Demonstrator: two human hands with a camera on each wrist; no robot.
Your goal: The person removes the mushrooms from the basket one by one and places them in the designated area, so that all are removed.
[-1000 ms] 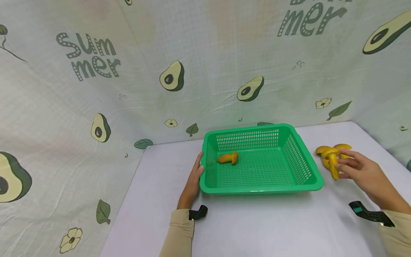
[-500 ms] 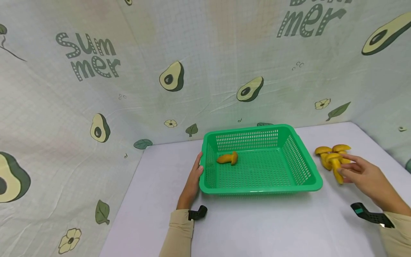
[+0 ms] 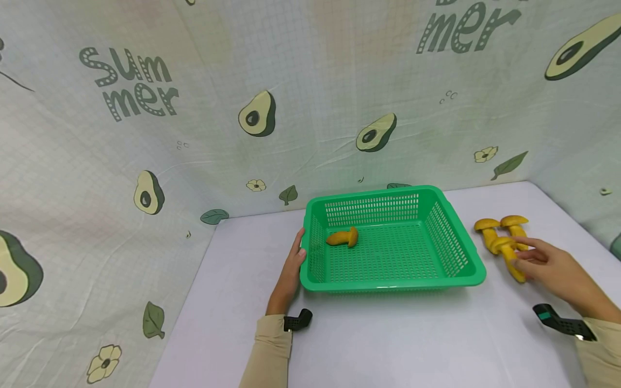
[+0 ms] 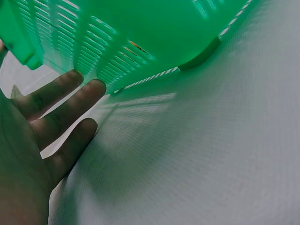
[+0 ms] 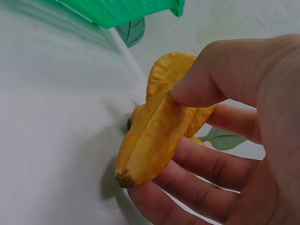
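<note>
In the right wrist view, my right hand (image 5: 243,140) pinches a yellow mushroom (image 5: 152,136) by its stem, between thumb and fingers. The stem's brown tip shows, and its cap covers part of the things behind. Two more yellow mushrooms (image 3: 487,225) lie just behind it in the head view, right of the green basket (image 3: 393,286). Inside that basket, near its left wall, one darker yellow mushroom (image 3: 342,237) lies on its side. My left hand (image 3: 292,267) rests against the basket's left side; the left wrist view shows straight fingers (image 4: 70,115) at the slotted wall.
A white cloth-covered table (image 3: 388,339) bears the basket and the mushrooms. Behind it hangs a pale curtain (image 3: 310,97) printed with avocados and leaves, right up to the table's back edge. A black strap with a small device (image 3: 563,323) sits on each wrist.
My right hand has drawn the held mushroom a little toward me and to the right, uncovering the two behind it. My left hand and the basket stay in place.
</note>
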